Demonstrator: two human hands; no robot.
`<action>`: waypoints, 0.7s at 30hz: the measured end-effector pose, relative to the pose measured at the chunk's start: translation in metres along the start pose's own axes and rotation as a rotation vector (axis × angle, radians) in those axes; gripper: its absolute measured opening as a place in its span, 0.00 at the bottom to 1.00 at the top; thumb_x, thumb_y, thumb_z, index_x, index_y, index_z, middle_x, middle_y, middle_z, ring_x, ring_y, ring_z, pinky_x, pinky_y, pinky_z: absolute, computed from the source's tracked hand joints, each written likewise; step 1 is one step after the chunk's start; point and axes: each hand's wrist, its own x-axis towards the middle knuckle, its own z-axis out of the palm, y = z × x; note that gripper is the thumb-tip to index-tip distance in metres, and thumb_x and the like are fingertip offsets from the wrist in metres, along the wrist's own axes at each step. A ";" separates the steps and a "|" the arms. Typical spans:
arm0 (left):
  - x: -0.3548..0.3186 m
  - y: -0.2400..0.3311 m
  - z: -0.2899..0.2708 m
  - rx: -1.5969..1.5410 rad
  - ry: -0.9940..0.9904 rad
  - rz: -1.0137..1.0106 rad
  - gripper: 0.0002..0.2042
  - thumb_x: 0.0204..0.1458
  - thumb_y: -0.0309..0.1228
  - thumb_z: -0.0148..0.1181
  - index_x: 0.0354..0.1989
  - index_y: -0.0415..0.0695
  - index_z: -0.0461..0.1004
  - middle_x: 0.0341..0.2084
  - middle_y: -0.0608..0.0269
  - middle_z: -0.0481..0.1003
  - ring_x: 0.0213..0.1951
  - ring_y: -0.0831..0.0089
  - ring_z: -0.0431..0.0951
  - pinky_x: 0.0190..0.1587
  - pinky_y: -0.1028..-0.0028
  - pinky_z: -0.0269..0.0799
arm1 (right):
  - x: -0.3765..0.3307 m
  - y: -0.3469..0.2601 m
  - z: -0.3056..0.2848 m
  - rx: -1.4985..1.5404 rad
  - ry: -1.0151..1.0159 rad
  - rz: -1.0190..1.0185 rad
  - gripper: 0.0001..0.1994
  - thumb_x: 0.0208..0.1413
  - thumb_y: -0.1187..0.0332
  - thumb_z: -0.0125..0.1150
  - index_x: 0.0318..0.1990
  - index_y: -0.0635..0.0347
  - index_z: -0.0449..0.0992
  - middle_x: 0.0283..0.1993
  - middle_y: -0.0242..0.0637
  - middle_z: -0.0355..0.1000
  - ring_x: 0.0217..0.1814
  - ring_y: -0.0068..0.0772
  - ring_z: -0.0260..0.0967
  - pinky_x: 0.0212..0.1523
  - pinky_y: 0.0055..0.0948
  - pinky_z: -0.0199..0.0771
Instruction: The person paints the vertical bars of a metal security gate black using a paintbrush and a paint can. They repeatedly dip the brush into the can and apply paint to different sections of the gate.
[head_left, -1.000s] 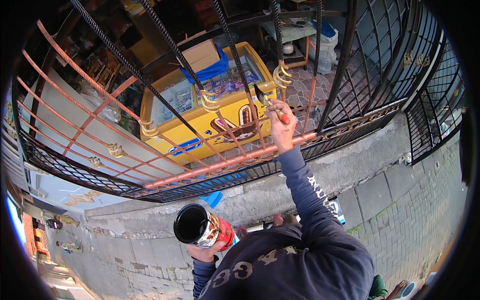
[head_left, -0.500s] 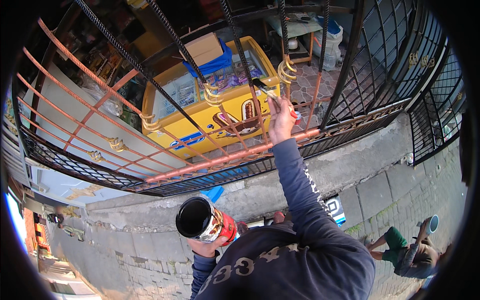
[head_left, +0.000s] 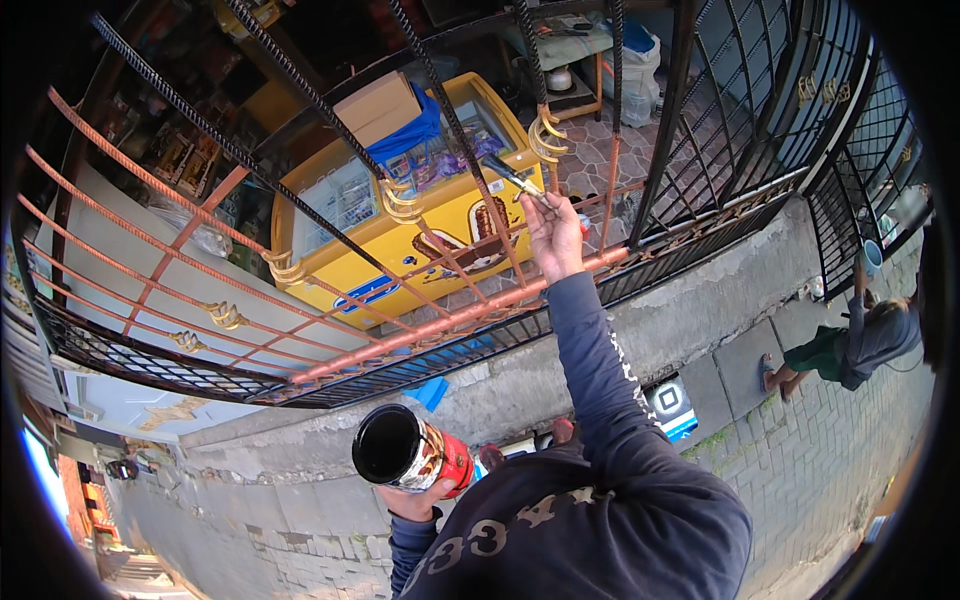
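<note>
My right hand (head_left: 553, 235) is raised on a long dark sleeve and grips a thin paintbrush (head_left: 517, 184), its tip touching a twisted bar of the metal fence (head_left: 450, 320) near a gold scroll ornament (head_left: 545, 135). Part of the fence is black, part rust-orange. Low in the view, my left hand (head_left: 412, 498) holds a round paint can (head_left: 405, 452) with black paint inside and a red and patterned outside, well apart from the bars.
Behind the fence stands a yellow chest freezer (head_left: 400, 215) with a cardboard box (head_left: 375, 105) on top. A concrete ledge (head_left: 690, 300) runs under the fence. On the paved ground at right, another person (head_left: 850, 345) crouches by a black fence section.
My view has shifted, so the fence and freezer sit further right. My right hand stays up on the bars with the brush. A person at the right has come further into view.
</note>
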 end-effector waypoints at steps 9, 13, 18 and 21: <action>0.004 0.006 0.004 -0.007 -0.038 -0.021 0.48 0.33 0.40 0.87 0.62 0.32 0.65 0.54 0.51 0.75 0.53 0.61 0.79 0.57 0.63 0.76 | -0.028 -0.014 0.039 -0.494 -0.284 -0.433 0.04 0.63 0.76 0.56 0.43 0.66 0.72 0.42 0.42 0.76 0.46 0.36 0.81 0.49 0.33 0.86; 0.004 0.006 0.004 0.005 -0.035 -0.007 0.48 0.32 0.42 0.87 0.62 0.32 0.66 0.53 0.51 0.76 0.53 0.61 0.79 0.57 0.63 0.76 | -0.047 -0.027 0.048 -0.893 -0.267 -0.554 0.05 0.55 0.77 0.62 0.38 0.68 0.78 0.38 0.38 0.77 0.42 0.28 0.77 0.42 0.27 0.76; 0.001 0.002 0.000 0.003 -0.035 -0.034 0.51 0.32 0.41 0.87 0.64 0.33 0.63 0.55 0.51 0.74 0.55 0.61 0.78 0.59 0.63 0.75 | -0.044 -0.036 0.050 -0.994 -0.380 -0.622 0.06 0.53 0.77 0.63 0.38 0.67 0.81 0.39 0.38 0.78 0.43 0.30 0.77 0.47 0.28 0.75; 0.000 -0.001 0.001 -0.012 -0.032 -0.020 0.51 0.32 0.39 0.87 0.65 0.34 0.62 0.56 0.51 0.73 0.56 0.61 0.77 0.60 0.62 0.74 | -0.036 -0.043 0.048 -0.850 -0.258 -0.471 0.06 0.53 0.77 0.64 0.38 0.67 0.82 0.39 0.38 0.79 0.44 0.30 0.76 0.48 0.27 0.75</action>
